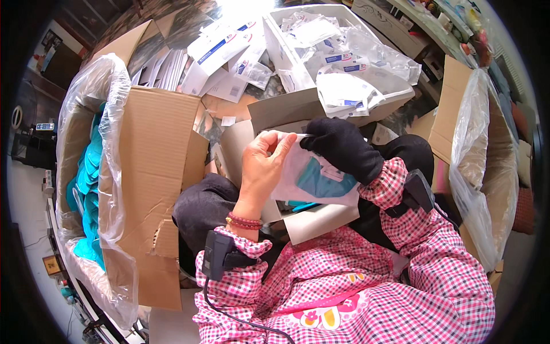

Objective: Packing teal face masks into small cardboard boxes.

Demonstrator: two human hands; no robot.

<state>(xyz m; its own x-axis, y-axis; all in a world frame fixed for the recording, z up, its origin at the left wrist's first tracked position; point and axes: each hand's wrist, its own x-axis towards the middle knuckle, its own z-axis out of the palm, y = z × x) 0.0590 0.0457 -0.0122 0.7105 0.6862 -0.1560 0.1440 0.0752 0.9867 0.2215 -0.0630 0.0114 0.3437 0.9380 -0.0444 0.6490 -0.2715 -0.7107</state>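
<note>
My bare left hand [260,163] pinches the top edge of a translucent plastic bag [285,184] between thumb and finger. My right hand [344,150], in a black glove, is closed on the same top edge a little to the right. The bag hangs between both hands, with a folded teal item [321,179] showing inside. Behind and beneath it stands an open cardboard box [323,222] between my legs. Some teal pieces [300,205] show in this box below the bag; the rest of its inside is mostly hidden.
At left stands a large plastic-lined carton [152,195] with teal items [89,166]. A white bin [283,60] full of printed clear packets [355,43] is at the back. Beside it lie white packages [220,49]. Another plastic-lined carton [475,166] stands at right.
</note>
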